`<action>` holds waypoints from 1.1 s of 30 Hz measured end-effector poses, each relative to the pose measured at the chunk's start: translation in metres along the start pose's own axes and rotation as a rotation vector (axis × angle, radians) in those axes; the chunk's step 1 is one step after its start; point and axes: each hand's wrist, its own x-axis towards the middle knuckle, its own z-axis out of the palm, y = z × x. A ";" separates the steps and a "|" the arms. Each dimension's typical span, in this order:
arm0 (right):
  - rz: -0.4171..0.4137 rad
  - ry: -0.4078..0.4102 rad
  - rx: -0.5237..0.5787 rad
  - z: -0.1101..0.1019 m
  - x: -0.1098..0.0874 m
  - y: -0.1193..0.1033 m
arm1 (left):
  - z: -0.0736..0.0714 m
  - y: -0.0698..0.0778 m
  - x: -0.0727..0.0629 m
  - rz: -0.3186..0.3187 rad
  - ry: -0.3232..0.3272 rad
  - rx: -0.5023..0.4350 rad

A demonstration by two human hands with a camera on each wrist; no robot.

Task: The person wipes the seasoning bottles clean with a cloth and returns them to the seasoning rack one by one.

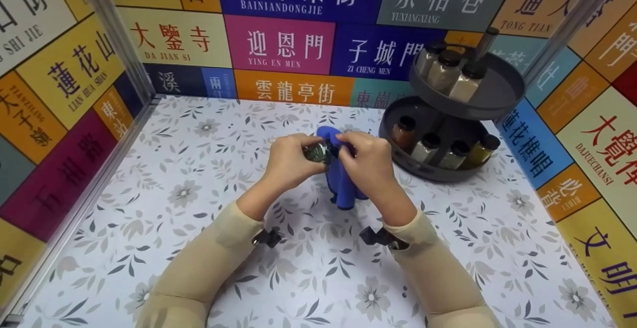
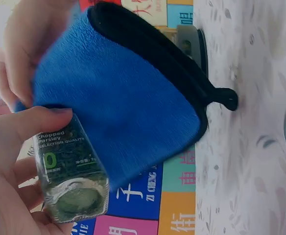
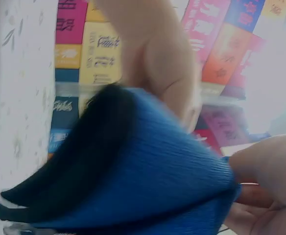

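My left hand [image 1: 288, 161] grips a small clear glass jar [image 2: 74, 169] of green flakes, labelled "Chopped Parsley". The jar's base tilts toward the left wrist camera, and its other end is hidden against a blue cloth [image 2: 118, 103]. My right hand [image 1: 371, 164] pinches this cloth at its upper end, close to the jar. Edged in black, with a small black loop at one corner, the cloth hangs down in folds between the two hands in the head view. In the right wrist view the cloth [image 3: 167, 171] is drawn to a point at the fingers.
A dark grey two-tier round rack [image 1: 428, 171] stands at the back right, just beyond my right hand. Its upper tier carries several black-capped jars [image 1: 443, 73], and several more jars [image 1: 453, 158] stand below. Panels with large characters [image 1: 283, 44] enclose the floral-patterned table [image 1: 184, 248].
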 end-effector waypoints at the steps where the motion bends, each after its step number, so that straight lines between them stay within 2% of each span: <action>1: 0.013 0.003 0.006 0.001 0.001 0.002 | -0.002 0.001 -0.001 -0.005 0.006 -0.004; 5: 0.048 -0.015 0.023 0.001 0.001 0.004 | -0.007 0.002 -0.002 -0.036 0.042 -0.027; 10: 0.019 -0.063 -0.029 -0.006 -0.001 -0.001 | -0.005 0.001 -0.001 -0.038 0.032 0.016; 15: -0.027 -0.046 -0.045 -0.010 -0.003 -0.008 | -0.001 0.001 0.000 0.057 -0.019 0.093; 20: -0.053 0.003 -0.012 -0.007 0.000 -0.004 | -0.006 0.002 0.000 0.159 -0.046 0.096; 22: -0.023 0.004 0.015 -0.006 0.002 0.000 | -0.008 0.001 0.001 0.161 -0.044 0.064; 25: 0.086 0.021 0.105 -0.003 0.004 0.007 | -0.010 -0.001 0.003 0.106 -0.029 -0.023; 29: 0.263 0.109 0.354 0.005 0.004 0.008 | -0.010 -0.003 0.003 0.018 -0.012 -0.173; 33: 0.356 0.170 0.564 0.016 0.001 0.004 | -0.011 -0.003 0.004 0.008 0.025 -0.255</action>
